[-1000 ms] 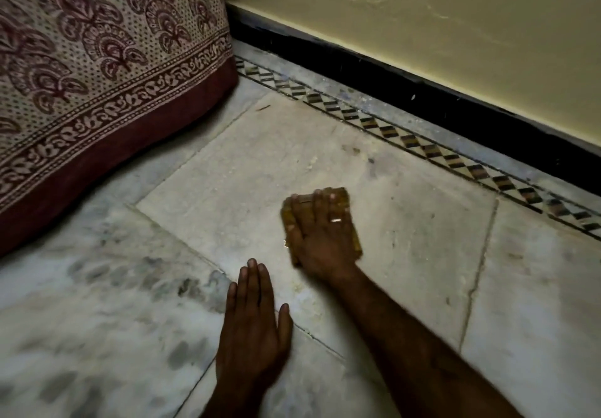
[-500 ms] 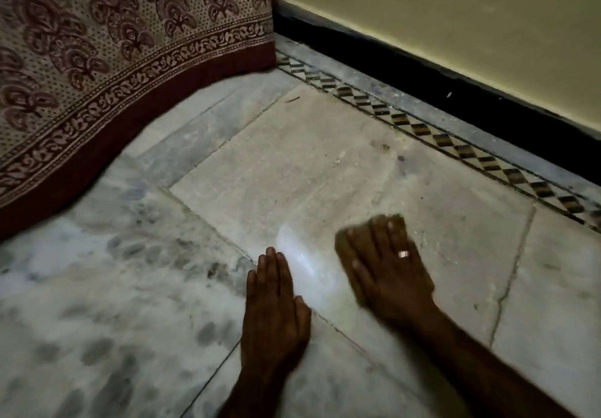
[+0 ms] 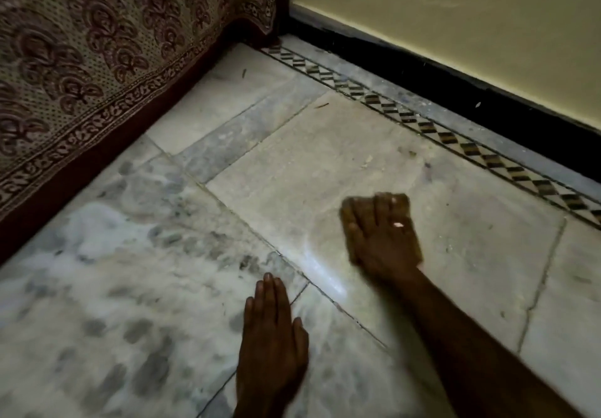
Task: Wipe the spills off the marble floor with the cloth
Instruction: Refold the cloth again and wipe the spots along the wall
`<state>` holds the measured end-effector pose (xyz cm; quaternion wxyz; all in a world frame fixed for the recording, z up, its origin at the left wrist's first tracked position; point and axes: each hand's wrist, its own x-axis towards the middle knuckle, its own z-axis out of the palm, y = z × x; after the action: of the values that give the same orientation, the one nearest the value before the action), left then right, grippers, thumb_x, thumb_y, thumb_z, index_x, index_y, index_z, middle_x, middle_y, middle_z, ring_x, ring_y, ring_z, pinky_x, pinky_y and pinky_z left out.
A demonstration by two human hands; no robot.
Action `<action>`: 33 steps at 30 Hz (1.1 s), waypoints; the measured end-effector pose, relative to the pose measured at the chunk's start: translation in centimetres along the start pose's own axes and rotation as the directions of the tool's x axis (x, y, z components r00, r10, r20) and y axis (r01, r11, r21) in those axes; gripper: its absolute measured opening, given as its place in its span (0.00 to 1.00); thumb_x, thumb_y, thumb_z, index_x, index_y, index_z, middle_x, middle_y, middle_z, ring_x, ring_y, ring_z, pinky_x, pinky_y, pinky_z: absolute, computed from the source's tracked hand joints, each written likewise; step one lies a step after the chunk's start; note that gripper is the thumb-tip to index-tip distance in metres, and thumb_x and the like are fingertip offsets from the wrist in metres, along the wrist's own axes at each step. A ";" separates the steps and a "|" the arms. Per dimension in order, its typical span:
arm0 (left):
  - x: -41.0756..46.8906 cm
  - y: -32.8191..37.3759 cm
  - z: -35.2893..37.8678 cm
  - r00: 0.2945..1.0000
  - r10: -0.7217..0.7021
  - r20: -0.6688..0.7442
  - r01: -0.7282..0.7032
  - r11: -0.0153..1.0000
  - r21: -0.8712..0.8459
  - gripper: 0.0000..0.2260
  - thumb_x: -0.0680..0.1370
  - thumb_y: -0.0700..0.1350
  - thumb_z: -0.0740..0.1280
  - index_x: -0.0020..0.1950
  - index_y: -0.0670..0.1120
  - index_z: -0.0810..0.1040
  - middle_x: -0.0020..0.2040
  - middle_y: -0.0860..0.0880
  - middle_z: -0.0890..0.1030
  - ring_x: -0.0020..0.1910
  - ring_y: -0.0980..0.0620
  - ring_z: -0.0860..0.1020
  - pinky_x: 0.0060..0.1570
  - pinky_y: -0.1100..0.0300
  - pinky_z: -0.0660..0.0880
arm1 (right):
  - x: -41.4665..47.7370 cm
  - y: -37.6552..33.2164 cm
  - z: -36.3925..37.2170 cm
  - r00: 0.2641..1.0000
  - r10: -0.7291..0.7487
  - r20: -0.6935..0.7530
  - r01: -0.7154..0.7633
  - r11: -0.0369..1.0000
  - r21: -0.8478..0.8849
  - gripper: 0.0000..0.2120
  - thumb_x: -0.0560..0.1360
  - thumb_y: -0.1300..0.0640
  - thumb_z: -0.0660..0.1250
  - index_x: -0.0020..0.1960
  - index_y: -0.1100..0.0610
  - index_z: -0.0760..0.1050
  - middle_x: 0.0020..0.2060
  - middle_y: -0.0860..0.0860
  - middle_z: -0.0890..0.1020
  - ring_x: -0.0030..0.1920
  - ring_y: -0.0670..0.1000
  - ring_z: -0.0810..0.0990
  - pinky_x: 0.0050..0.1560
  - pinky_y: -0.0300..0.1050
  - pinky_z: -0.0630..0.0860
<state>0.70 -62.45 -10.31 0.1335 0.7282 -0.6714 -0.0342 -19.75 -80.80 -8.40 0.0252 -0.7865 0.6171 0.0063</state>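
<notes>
On the pale marble floor (image 3: 357, 144), mid-right of view, R hand (image 3: 382, 234) lies palm-down, fingers straight & slightly spread, pressing flat. It is motion-blurred. Cloth (image 3: 402, 202) sits under that hand, nearly all hidden. Only a blurred brownish edge shows past the fingertips, so can't tell its shape. Ring (image 3: 398, 224) glints on one R finger. L hand (image 3: 271, 343) rests flat on the grey-mottled slab nearer the person, fingers straight & together, thumb out, holding nothing, well apart from the cloth. Wet sheen (image 3: 325, 271) streaks the floor btwn the two hands, just beside R hand. Small specks (image 3: 367, 161) lie beyond the fingertips, toward the chequered inlay strip (image 3: 455, 139) running along the black skirting (image 3: 471, 102) & yellow wall (image 3: 455, 27). Patterned bedspread (image 3: 97, 76) hangs to the floor at upper left of view. Thin crack (image 3: 538, 284) runs thru the slab beyond the R forearm.
</notes>
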 end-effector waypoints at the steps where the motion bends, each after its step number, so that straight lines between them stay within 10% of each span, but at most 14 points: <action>1: 0.1 0.1 0.0 1.000 -0.002 -0.016 0.002 1.000 0.002 0.29 0.80 0.48 0.54 0.77 0.34 0.62 0.78 0.35 0.64 0.77 0.37 0.65 0.73 0.42 0.63 | 1.8 -2.4 0.4 1.000 -0.017 0.017 0.016 1.000 0.027 0.27 0.84 0.45 0.42 0.83 0.46 0.52 0.80 0.63 0.61 0.80 0.70 0.54 0.77 0.71 0.49; 5: 0.3 -0.4 0.4 0.996 0.033 -0.083 -0.033 0.999 -0.001 0.28 0.79 0.46 0.55 0.76 0.32 0.63 0.77 0.33 0.64 0.76 0.36 0.65 0.72 0.40 0.64 | 2.3 -12.3 1.4 0.955 -0.259 -0.142 0.278 0.951 0.136 0.22 0.86 0.47 0.55 0.77 0.50 0.69 0.73 0.65 0.73 0.74 0.72 0.68 0.74 0.73 0.58; 8: -0.3 -1.1 1.5 0.986 0.054 -0.156 -0.053 0.999 0.009 0.26 0.81 0.45 0.52 0.74 0.29 0.65 0.75 0.31 0.65 0.74 0.32 0.67 0.70 0.37 0.68 | -3.4 -12.5 0.2 0.890 -0.453 -0.047 0.453 0.869 0.200 0.23 0.84 0.40 0.54 0.77 0.43 0.69 0.79 0.57 0.67 0.81 0.61 0.60 0.79 0.64 0.57; 16: 0.1 -2.5 2.7 0.981 0.126 -0.146 -0.130 0.991 -0.018 0.28 0.82 0.49 0.56 0.76 0.30 0.63 0.77 0.29 0.62 0.75 0.29 0.64 0.74 0.37 0.59 | -10.2 12.1 0.0 0.992 0.077 0.103 -0.071 0.996 -0.055 0.25 0.86 0.44 0.47 0.83 0.43 0.54 0.81 0.55 0.62 0.82 0.64 0.52 0.77 0.67 0.55; 23: -0.2 -4.5 5.2 0.965 0.250 -0.079 -0.238 0.961 0.142 0.25 0.81 0.47 0.61 0.69 0.29 0.70 0.77 0.28 0.59 0.77 0.28 0.58 0.75 0.31 0.57 | -29.3 23.8 -1.7 0.627 0.756 0.185 -0.774 0.632 0.040 0.31 0.81 0.35 0.42 0.82 0.44 0.55 0.81 0.58 0.57 0.80 0.64 0.58 0.73 0.66 0.65; 33: -2.7 -8.2 11.9 0.873 0.438 0.214 -0.476 0.860 0.183 0.23 0.84 0.41 0.53 0.70 0.22 0.61 0.75 0.21 0.48 0.70 0.15 0.57 0.67 0.23 0.60 | -51.8 23.0 -2.8 0.222 0.957 0.186 -0.975 0.219 0.036 0.26 0.86 0.49 0.49 0.81 0.55 0.57 0.79 0.63 0.58 0.78 0.66 0.58 0.75 0.71 0.58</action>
<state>5.69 -61.07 -24.13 -0.0037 0.5526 -0.8333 0.0164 -54.53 -36.11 -4.22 0.1109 -0.2270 0.9673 0.0244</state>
